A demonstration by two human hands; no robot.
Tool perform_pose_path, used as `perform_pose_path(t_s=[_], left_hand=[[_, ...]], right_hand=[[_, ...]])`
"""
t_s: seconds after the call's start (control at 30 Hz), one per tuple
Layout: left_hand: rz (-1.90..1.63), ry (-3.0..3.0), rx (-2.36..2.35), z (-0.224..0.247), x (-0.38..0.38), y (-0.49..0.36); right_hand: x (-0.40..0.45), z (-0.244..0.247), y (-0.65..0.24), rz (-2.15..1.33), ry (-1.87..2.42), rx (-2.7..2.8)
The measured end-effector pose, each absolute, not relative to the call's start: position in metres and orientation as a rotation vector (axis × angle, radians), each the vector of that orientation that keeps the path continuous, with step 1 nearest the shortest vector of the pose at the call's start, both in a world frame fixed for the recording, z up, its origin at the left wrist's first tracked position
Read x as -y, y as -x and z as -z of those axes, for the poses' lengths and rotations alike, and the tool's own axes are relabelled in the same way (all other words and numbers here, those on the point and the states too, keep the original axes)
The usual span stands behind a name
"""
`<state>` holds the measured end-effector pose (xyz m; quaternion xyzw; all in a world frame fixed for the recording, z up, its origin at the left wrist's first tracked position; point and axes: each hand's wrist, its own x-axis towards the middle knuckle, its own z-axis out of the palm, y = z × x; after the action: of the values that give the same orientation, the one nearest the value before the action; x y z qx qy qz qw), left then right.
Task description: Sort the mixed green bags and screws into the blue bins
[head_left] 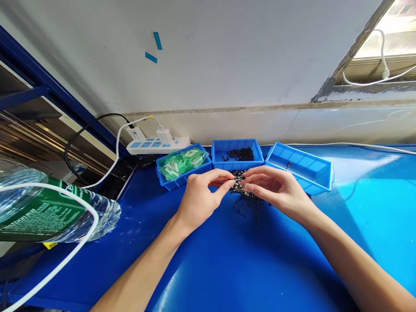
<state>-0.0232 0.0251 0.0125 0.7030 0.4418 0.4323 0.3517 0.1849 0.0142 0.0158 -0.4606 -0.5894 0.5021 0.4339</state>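
Observation:
Over a pile of dark screws (248,200) on the blue table, my left hand (203,195) and my right hand (281,186) face each other with their fingertips close together. Thumb and forefinger of my left hand are pinched; whatever sits between them is too small to make out. My right hand is curled, its thumb and fingertips drawn in around something tiny that blends into the screws behind. Behind my hands, a blue bin (221,165) contains more dark screws. The right-hand blue bin (316,187) has a small piece, perhaps a screw, in it.
Green-and-clear plastic packets (183,162) fill a third blue bin (169,185) at left. A white power strip (146,149) with plugs and cables lies behind it. A large green-labelled bottle (58,212) and a white cable (92,229) occupy the left. The wall (227,56) bounds the back.

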Motion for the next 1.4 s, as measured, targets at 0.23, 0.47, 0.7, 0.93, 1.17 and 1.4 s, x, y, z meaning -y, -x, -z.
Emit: perform_pose_path(t_s=[0.23,0.47,0.7,0.93,1.17,1.4], left_hand=[[-1.07,-1.513,-1.048,-0.017,-0.023,0.018],[-1.07,-1.413,-1.028,-0.016,-0.023,0.016],[-1.003,-1.418,-0.984,-0.017,-0.023,0.018],[-0.967,-1.4,-0.983,-0.018,-0.023,0.019],[-0.935,-1.511,-1.012,-0.017,-0.024,0.023],[-0.583,-2.227,-0.92,-0.022,-0.03,0.042]], right_hand=[[-0.013,-0.022,-0.178,-1.381,1.136,1.397],[-0.013,-0.02,-0.177,-1.461,1.119,1.258],[-0.014,-0.015,-0.18,-1.493,1.1,1.149],[-0.013,-0.019,-0.179,-1.538,1.123,1.163],[-0.014,-0.022,-0.18,-1.491,1.159,1.24],[-0.025,-0.013,-0.182,-1.211,1.119,1.098]])
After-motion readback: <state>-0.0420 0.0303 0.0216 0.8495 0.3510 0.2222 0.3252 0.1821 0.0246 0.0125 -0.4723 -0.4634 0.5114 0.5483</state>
